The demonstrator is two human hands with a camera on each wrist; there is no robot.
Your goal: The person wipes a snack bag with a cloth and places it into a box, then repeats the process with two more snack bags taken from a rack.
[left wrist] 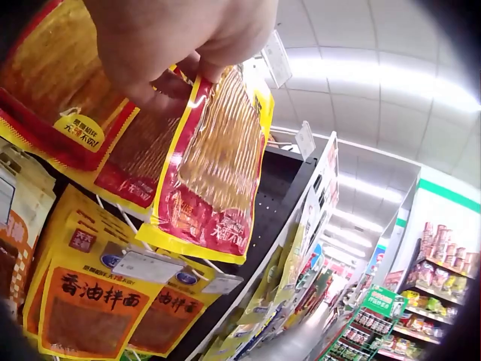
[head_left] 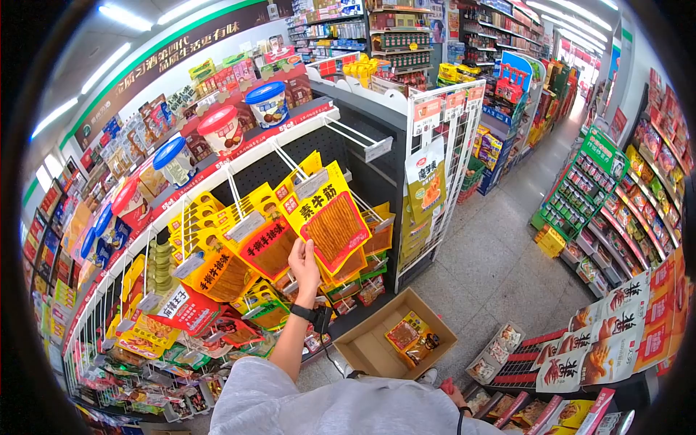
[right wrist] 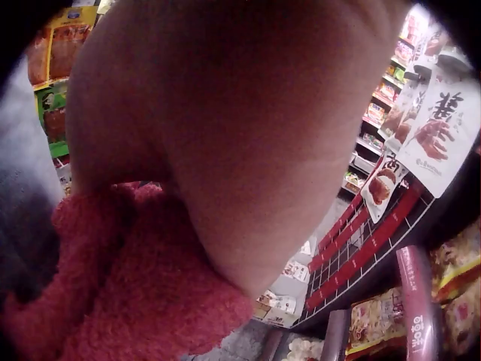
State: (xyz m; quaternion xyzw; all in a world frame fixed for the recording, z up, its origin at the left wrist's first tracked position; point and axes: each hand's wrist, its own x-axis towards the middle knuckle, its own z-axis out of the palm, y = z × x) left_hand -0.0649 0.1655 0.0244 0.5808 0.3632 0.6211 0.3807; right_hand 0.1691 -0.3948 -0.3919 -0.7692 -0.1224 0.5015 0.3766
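My left hand (head_left: pixel 304 270) pinches the edge of a yellow and red snack packet (head_left: pixel 335 228) with a clear window onto brown strips. In the left wrist view, thumb and fingers close on the side of this packet (left wrist: pixel 218 162), which hangs at the front of a rack hook. Just left of it hang similar packets (head_left: pixel 270 245) behind price tags. Low by the body, my right hand (head_left: pixel 455 397) grips a fluffy red cloth (right wrist: pixel 143 278); the right wrist view shows the cloth bunched beneath the hand, its fingertips hidden.
An open cardboard box (head_left: pixel 357 353) stands on the floor before me, with yellow packets (head_left: pixel 409 335) inside. Plastic tubs (head_left: pixel 220 130) line the rack top. Right of the rack is a white wire panel (head_left: pixel 453 145). Another snack shelf (head_left: pixel 533 355) stands at lower right.
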